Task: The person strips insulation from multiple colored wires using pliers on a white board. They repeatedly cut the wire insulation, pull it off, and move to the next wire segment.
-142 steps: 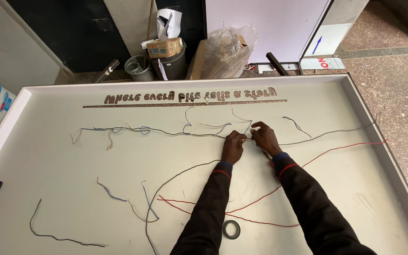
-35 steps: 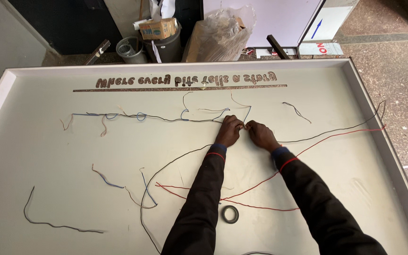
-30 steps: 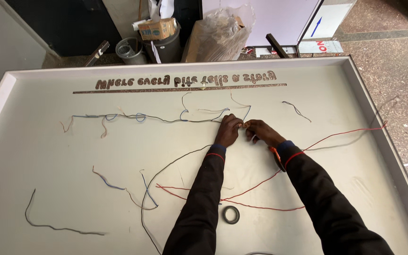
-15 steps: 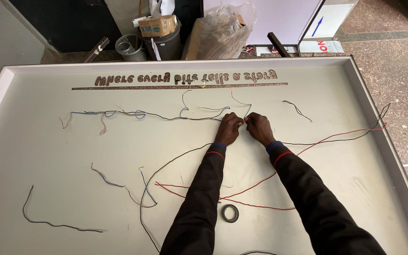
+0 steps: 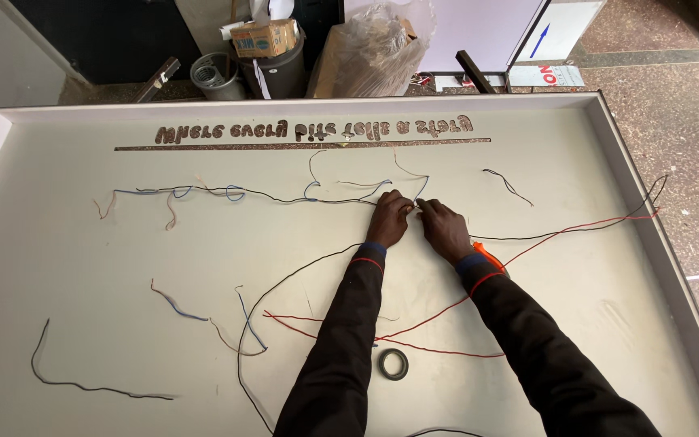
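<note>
arms: both stretched forward, dark sleeves with red cuff trim, converging toward each other | left hand [image 5: 387, 218]: knuckles up, fingers curled, tips pinched together at its inner edge | right hand [image 5: 444, 228]: knuckles up, fingers bent, tips pinched facing the left | gap: fingertips almost touching | wrists: roughly straight

both hands [image 5: 417, 220] pinch thin wires [image 5: 341, 199] together on the white tray [image 5: 74, 267].

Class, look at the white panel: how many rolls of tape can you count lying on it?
1. A single dark roll of tape lies flat on the white panel, near the bottom edge between the person's two forearms, beside the red wire. Another could be hidden under the sleeves.
</note>
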